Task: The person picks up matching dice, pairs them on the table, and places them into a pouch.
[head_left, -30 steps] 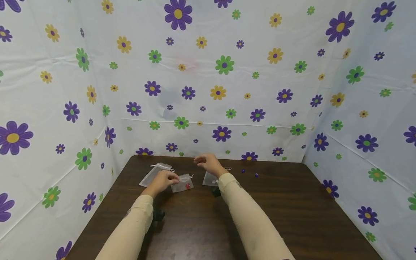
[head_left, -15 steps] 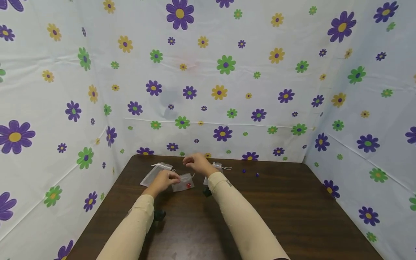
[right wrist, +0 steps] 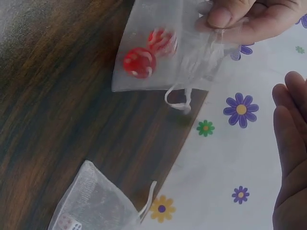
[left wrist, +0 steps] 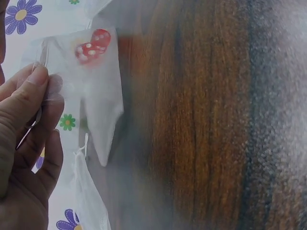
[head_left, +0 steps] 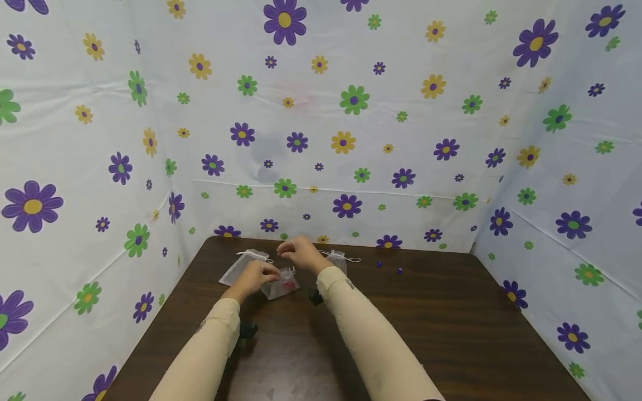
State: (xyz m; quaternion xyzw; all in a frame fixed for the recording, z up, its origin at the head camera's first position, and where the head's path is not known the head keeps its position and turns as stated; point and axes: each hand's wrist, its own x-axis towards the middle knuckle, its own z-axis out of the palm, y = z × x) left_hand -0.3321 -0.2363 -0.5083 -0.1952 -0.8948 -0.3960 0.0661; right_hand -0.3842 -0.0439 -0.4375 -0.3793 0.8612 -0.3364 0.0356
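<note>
My left hand (head_left: 253,277) pinches the mouth of a sheer white drawstring bag (left wrist: 103,91) between thumb and fingers. Two red dice (right wrist: 139,62) with white pips show through the mesh, and the cord loop (right wrist: 178,102) hangs at the bag's side. Just to the right and a little farther back, my right hand (head_left: 302,254) hovers apart from the bag. In the right wrist view, the right fingers (right wrist: 290,129) are nearly straight and hold nothing visible.
A second mesh bag (head_left: 243,267) lies flat at the left. A third bag (right wrist: 96,201), with a pale die (right wrist: 68,222) inside, lies right of the held one. Two blue dice (head_left: 379,264) sit farther right on the dark wooden table (head_left: 441,323). Flowered cloth (head_left: 321,139) walls the back and sides.
My right hand has moved left, from near the right-hand bag to beside the held bag. The left hand keeps its pinch, and the held bag has tilted, its red dice shifting.
</note>
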